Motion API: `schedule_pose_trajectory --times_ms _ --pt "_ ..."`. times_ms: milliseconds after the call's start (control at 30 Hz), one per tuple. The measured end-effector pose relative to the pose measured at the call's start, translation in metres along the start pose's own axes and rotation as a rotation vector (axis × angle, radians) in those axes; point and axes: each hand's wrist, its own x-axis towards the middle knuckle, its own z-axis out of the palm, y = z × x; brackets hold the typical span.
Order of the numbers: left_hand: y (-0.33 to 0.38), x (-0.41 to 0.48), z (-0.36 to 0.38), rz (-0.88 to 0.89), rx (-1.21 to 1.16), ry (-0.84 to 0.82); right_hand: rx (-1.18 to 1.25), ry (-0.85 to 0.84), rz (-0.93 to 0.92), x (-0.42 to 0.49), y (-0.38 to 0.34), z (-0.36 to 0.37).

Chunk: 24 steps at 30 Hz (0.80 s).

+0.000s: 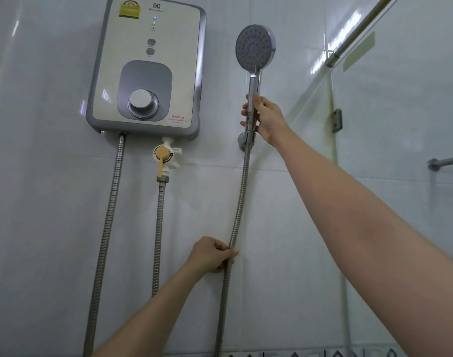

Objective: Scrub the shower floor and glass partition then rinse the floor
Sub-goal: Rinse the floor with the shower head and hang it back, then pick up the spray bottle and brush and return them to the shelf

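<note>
Showerhead (255, 46) upright right of heater (145, 65), face toward camera; right hand (265, 117) gripping handle, left hand (212, 255) closed around hose (242, 186) below.

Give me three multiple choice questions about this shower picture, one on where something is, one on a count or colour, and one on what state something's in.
1. Where is the shower head relative to the water heater?
A. To its right
B. To its left
C. Directly below it

2. How many metal hoses hang down the wall?
A. One
B. Three
C. Five

3. What is the right hand doing?
A. Resting flat on the glass
B. Turning the heater's knob
C. Closed around the shower head's handle

Answers: 1 A, the head stands right of the heater's casing. 2 B, one hose drops from the heater, one from the yellow valve, one from the shower head. 3 C, its grip wraps the chrome handle just above the wall bracket.
</note>
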Motion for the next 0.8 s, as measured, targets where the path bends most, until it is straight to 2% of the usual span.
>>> schedule_pose_trajectory --times_ms 300,467,600,800 --pt "-0.018 -0.014 0.003 -0.038 -0.060 -0.027 -0.184 0.063 0.022 -0.018 -0.002 0.007" --pt "-0.028 -0.042 -0.006 -0.016 -0.136 -0.050 -0.266 0.124 -0.121 -0.072 0.016 0.008" --pt "-0.045 -0.074 -0.032 0.007 -0.141 0.060 -0.399 0.288 -0.237 -0.135 0.055 0.022" --pt "-0.090 -0.183 -0.092 -0.002 -0.086 0.287 -0.244 0.136 -0.003 -0.267 0.124 0.079"
